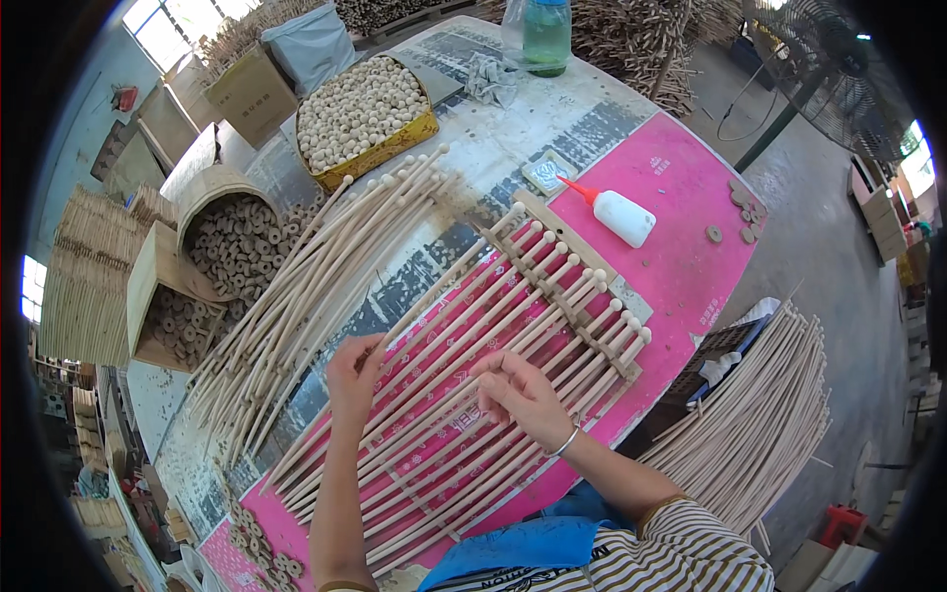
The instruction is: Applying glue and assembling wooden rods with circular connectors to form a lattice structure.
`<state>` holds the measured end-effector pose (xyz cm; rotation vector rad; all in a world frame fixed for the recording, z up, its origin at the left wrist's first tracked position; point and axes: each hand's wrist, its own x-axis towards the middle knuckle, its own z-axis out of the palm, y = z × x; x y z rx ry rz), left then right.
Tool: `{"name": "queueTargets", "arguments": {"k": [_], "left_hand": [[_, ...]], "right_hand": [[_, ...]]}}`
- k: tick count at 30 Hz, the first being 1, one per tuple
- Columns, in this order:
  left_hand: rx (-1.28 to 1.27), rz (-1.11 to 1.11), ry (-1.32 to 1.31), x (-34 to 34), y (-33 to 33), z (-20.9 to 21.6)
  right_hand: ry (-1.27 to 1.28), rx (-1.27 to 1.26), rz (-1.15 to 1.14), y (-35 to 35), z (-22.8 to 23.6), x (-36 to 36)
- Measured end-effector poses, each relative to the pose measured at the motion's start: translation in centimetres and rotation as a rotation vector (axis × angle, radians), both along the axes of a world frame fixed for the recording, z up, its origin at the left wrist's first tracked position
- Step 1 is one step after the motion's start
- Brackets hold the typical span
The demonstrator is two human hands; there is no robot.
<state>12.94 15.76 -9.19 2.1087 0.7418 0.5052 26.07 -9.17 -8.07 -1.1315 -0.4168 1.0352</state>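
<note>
Wooden sticks with round ball ends [473,331] lie side by side across the pink mat, their ball ends resting along a notched wooden rack [552,291]. My left hand [353,380] is at the leftmost stick of this row, its fingertips closed on the shaft. Over the middle of the row hovers my right hand [528,400], fingers curled toward the thumb; anything between them is too small to make out. A white glue bottle [623,217] with a red nozzle lies beyond the rack. More ball-ended sticks [296,306] are heaped to the left.
At the back left stands a yellow box of wooden balls [363,113]. Tipped containers spill wooden rings [235,247] on the left. Loose rings [261,543] lie at the near left edge. A bundle of plain sticks [760,424] sits right of the table, below a standing fan [838,59].
</note>
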Motion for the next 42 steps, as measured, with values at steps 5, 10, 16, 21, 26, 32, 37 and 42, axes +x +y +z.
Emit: {"name": "queueTargets", "arguments": {"k": [5, 10, 16, 21, 26, 32, 37, 42], "left_hand": [[-0.048, -0.022, -0.046, 1.2, 1.2, -2.8], [0.012, -0.045, -0.014, 1.4, 1.1, -2.7], [0.185, 0.007, 0.109, 2.1, -0.3, -2.3], [0.384, 0.0, 0.131, 1.1, -0.1, -3.1], [0.465, 0.042, 0.103, 1.8, -1.9, -3.2], [0.489, 0.069, 0.043, 0.0, -3.0, -3.7], [0.599, 0.113, 0.012, 1.1, 0.6, -3.5], [0.784, 0.113, 0.172, 3.4, 4.2, -4.2]], "right_hand": [[0.05, 0.008, 0.042, 0.0, 0.3, 0.0], [0.049, -0.006, 0.076, -0.1, 1.1, 0.3], [0.026, 0.016, 0.116, -0.3, 1.8, 0.9], [-0.071, -0.024, 0.085, -0.8, 2.9, 2.2], [-0.752, -0.294, -0.403, -5.0, 3.4, 12.8], [-1.557, -0.691, -0.515, -8.4, -1.9, 27.3], [-1.18, -0.601, -0.43, -9.6, -5.7, 28.9], [-1.01, -0.528, -0.433, -9.3, -5.8, 28.0]]}}
